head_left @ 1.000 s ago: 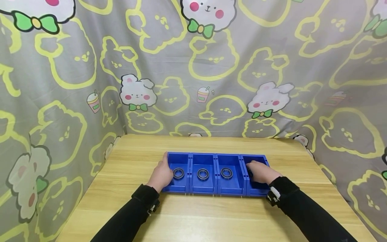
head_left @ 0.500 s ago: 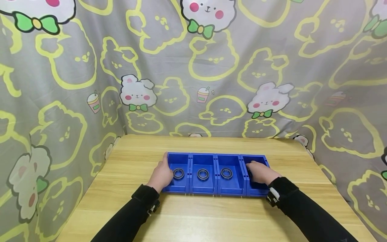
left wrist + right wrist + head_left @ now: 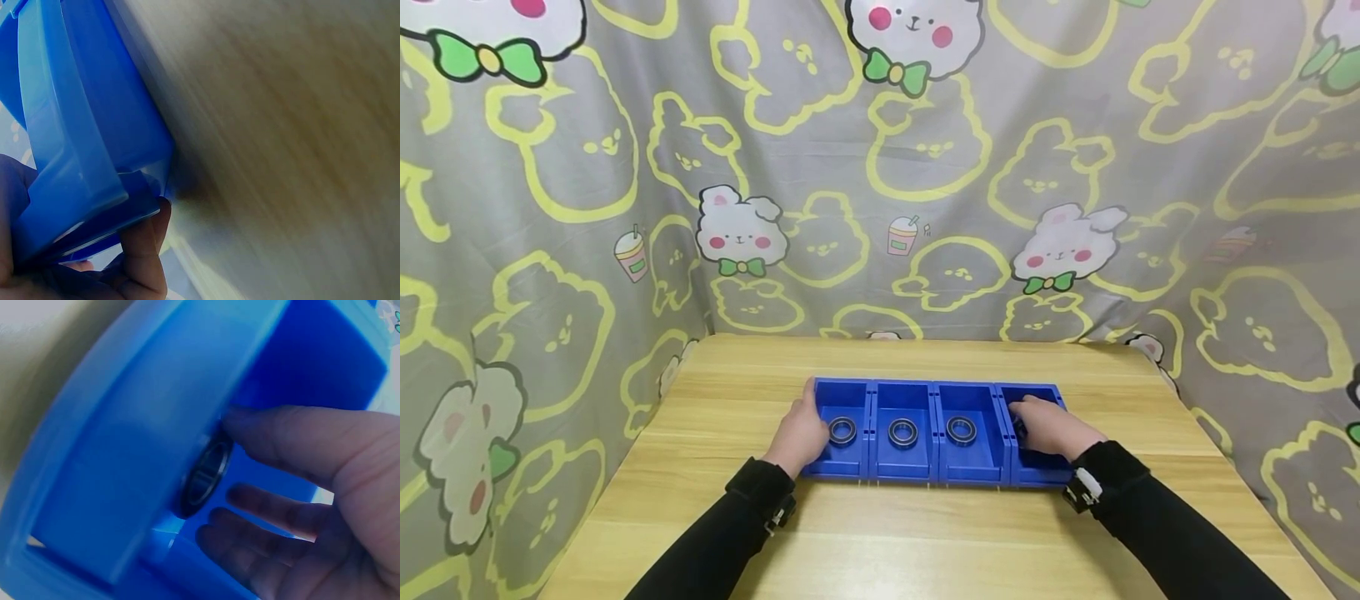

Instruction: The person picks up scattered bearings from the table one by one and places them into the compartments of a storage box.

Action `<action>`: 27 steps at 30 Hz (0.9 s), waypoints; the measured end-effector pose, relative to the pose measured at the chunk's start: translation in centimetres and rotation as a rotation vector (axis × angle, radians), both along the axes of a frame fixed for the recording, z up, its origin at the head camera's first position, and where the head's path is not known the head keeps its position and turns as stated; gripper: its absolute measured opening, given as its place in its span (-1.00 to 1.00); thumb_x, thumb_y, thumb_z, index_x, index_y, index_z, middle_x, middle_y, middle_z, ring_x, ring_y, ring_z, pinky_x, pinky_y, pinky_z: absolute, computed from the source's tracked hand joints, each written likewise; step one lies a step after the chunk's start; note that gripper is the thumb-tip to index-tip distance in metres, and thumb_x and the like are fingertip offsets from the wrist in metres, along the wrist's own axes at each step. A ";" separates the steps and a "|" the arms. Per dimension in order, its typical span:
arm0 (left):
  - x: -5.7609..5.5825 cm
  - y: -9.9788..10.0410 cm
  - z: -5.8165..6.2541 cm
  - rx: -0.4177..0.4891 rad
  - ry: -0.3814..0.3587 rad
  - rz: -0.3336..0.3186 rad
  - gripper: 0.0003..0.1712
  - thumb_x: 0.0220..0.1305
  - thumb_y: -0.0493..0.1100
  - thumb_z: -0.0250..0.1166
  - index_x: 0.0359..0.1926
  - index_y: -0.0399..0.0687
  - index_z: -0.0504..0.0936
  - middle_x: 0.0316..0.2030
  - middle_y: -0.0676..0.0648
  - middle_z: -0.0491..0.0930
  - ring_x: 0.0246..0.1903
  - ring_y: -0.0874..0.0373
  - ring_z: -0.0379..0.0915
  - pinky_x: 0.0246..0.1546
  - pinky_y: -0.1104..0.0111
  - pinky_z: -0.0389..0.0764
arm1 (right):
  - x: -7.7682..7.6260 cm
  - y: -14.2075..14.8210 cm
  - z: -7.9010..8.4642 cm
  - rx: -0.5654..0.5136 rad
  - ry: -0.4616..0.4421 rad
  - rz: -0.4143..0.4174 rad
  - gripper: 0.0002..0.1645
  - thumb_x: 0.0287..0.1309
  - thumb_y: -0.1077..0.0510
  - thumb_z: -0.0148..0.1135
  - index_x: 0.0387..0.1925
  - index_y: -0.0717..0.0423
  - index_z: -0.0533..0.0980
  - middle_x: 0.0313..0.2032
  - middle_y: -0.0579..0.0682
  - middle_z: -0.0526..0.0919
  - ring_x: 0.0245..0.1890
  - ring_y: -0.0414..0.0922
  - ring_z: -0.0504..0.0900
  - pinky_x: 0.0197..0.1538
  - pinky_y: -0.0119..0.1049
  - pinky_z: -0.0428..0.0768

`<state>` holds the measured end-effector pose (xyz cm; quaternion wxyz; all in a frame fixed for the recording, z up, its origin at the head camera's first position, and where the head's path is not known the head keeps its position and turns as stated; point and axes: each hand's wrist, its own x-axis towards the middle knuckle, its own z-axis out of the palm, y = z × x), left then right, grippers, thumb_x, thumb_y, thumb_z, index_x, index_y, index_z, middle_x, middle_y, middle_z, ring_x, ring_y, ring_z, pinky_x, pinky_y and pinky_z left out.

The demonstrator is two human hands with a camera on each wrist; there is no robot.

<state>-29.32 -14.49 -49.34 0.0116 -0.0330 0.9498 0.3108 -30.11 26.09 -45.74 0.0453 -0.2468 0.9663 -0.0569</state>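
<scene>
Four-in-a-row layout aside, several blue plastic bins stand joined side by side. My left hand (image 3: pixel 797 433) grips the outer wall of the leftmost bin (image 3: pixel 842 469), its fingers bent round the edge in the left wrist view. A dark ball bearing (image 3: pixel 842 431) lies flat in that bin; another bearing (image 3: pixel 903 432) is in the second, and a third bearing (image 3: pixel 962 431) in the one after. My right hand (image 3: pixel 1052 427) reaches into the rightmost bin (image 3: pixel 1037 477). There its thumb and a mostly hidden finger pinch a bearing (image 3: pixel 206 475), tilted on edge by the side wall.
The bins stand on a light wooden table (image 3: pixel 880 533). A grey curtain (image 3: pixel 940 283) printed with cartoon rabbits hangs behind the table and along both sides.
Both hands keep their places at the outer bins. The right wrist has shifted very slightly to the right; the bins and the bearings lying flat stay put.
</scene>
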 end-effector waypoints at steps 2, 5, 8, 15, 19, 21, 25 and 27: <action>0.0 0.0 0.0 0.006 -0.003 -0.001 -0.07 0.35 -0.29 0.13 0.59 -0.11 -0.17 0.19 -0.38 0.43 -0.33 -0.01 0.48 -0.20 0.12 0.57 | 0.1 0.0 0.3 -0.007 0.003 0.002 -0.61 -0.05 0.35 0.43 -0.11 0.33 0.58 -0.28 0.14 0.59 -0.25 0.01 0.55 -0.12 0.01 0.57; -0.1 0.1 -0.1 0.009 -0.010 -0.002 -0.06 0.35 -0.29 0.14 0.59 -0.11 -0.18 0.20 -0.38 0.43 -0.35 0.00 0.48 -0.26 0.15 0.56 | 0.3 0.0 0.8 -0.019 0.006 0.011 -0.62 -0.05 0.35 0.43 -0.11 0.31 0.58 -0.27 0.14 0.59 -0.24 0.01 0.56 -0.14 -0.01 0.58; -0.1 0.1 -0.1 0.008 -0.015 -0.003 -0.06 0.34 -0.29 0.14 0.59 -0.11 -0.18 0.20 -0.38 0.42 -0.35 0.00 0.48 -0.25 0.15 0.57 | 0.6 0.1 1.4 -0.042 -0.006 0.003 -0.61 -0.04 0.34 0.44 -0.10 0.30 0.58 -0.23 0.16 0.60 -0.22 0.02 0.56 -0.12 0.00 0.58; -0.2 0.2 -0.2 0.007 -0.005 -0.007 -0.07 0.34 -0.29 0.14 0.59 -0.12 -0.16 0.19 -0.39 0.43 -0.32 -0.01 0.48 -0.15 0.07 0.59 | 1.4 0.6 2.9 -0.067 -0.014 -0.042 -0.62 -0.01 0.29 0.48 -0.09 0.24 0.60 -0.13 0.19 0.60 -0.11 0.11 0.61 -0.03 0.06 0.58; -0.3 0.3 -0.4 -0.014 0.022 -0.020 -0.07 0.31 -0.30 0.13 0.58 -0.16 -0.15 0.13 -0.41 0.47 -0.34 0.00 0.48 -0.19 0.07 0.58 | 1.9 1.1 4.1 -0.073 0.020 -0.029 -0.60 -0.03 0.29 0.51 -0.11 0.26 0.60 -0.16 0.20 0.59 -0.13 0.14 0.61 -0.06 0.06 0.59; -0.3 0.2 -0.4 -0.025 0.034 -0.027 -0.06 0.29 -0.31 0.13 0.58 -0.18 -0.14 0.10 -0.42 0.48 -0.36 0.01 0.47 -0.20 0.08 0.58 | 2.0 1.4 4.6 -0.082 0.041 -0.025 -0.60 -0.04 0.30 0.51 -0.11 0.28 0.60 -0.17 0.21 0.59 -0.16 0.14 0.61 -0.07 0.06 0.59; -0.3 0.0 -0.5 -0.010 0.035 -0.024 -0.06 0.29 -0.30 0.14 0.58 -0.17 -0.14 0.13 -0.42 0.47 -0.36 0.00 0.47 -0.24 0.09 0.56 | 2.0 2.0 5.1 -0.097 0.065 -0.035 -0.59 -0.03 0.30 0.50 -0.10 0.31 0.60 -0.19 0.20 0.59 -0.16 0.15 0.62 -0.05 0.08 0.59; -0.3 0.0 -0.5 0.004 0.036 -0.022 -0.06 0.29 -0.30 0.15 0.58 -0.16 -0.13 0.15 -0.42 0.46 -0.36 -0.02 0.48 -0.27 0.10 0.55 | 2.0 2.4 5.2 -0.102 0.066 -0.042 -0.59 -0.03 0.31 0.50 -0.10 0.32 0.59 -0.19 0.21 0.59 -0.15 0.16 0.62 -0.06 0.09 0.59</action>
